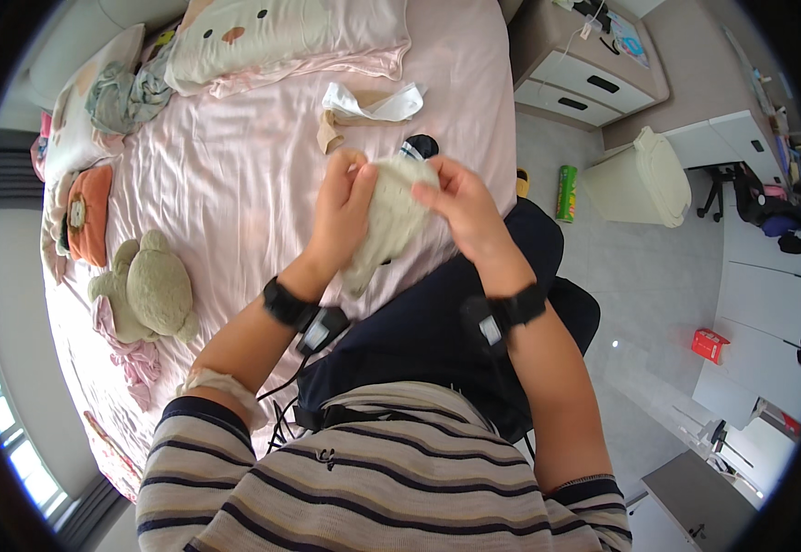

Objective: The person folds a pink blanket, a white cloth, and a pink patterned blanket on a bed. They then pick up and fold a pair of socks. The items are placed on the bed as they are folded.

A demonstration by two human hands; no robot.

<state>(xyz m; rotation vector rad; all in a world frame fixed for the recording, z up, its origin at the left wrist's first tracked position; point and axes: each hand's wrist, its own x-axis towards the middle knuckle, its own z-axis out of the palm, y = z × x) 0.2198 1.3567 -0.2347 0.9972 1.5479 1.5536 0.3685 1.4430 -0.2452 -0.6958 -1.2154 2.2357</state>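
Observation:
My left hand [340, 210] and my right hand [468, 207] pinch the upper edge of a cream knitted cloth item [404, 200], likely a sock. It hangs between them over the bed's edge by my thigh, its narrow lower end slightly blurred. Just beyond it a black sock [424, 146] with a white striped part lies on the pink bed sheet [249, 159], partly hidden by the cloth. Farther off, a white sock [390, 103] rests across a beige sock-like piece [331, 134].
A green plush toy [159, 286] and an orange cushion [89, 215] lie on the bed's left side, pillows [290, 41] at the head. On the floor to the right are a green can [567, 193], a cream bin [638, 181] and a red box [709, 345]. Cables [280, 421] hang near my waist.

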